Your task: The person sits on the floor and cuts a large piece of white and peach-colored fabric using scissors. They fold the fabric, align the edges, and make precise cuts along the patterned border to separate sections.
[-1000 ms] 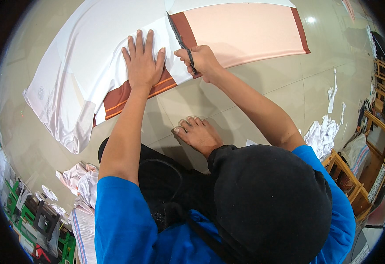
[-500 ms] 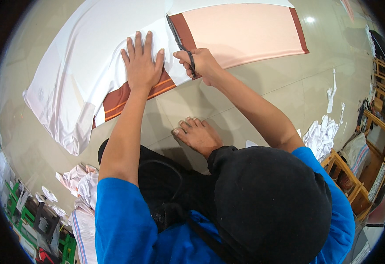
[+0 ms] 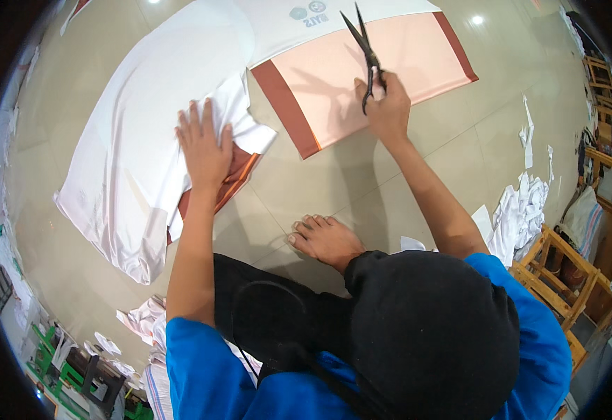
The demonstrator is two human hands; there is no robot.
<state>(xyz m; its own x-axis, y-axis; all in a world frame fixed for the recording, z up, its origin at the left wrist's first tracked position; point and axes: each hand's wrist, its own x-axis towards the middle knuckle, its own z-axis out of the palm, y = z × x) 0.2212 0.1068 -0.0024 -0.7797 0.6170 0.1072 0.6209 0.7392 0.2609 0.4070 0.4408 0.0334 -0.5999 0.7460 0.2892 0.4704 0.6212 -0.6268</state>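
My left hand (image 3: 205, 145) lies flat, fingers spread, on a white cloth (image 3: 138, 147) spread over the tiled floor, pressing it onto a brown-edged strip (image 3: 232, 178). My right hand (image 3: 388, 106) grips black scissors (image 3: 364, 49) by the handles, blades pointing away and raised over a peach-coloured panel with brown borders (image 3: 362, 73). The cloth piece under my left hand now lies apart from the peach panel, with bare floor between them. My bare foot (image 3: 325, 240) rests on the tiles just in front of me.
White fabric scraps (image 3: 523, 210) lie on the floor at the right beside wooden furniture (image 3: 565, 262). More scraps and folded cloth (image 3: 145, 325) sit at the lower left, near green crates (image 3: 54, 353).
The white cloth with its brown strip has come away from the peach panel and shifted left under my left hand. My right hand has lifted the scissors up and to the right.
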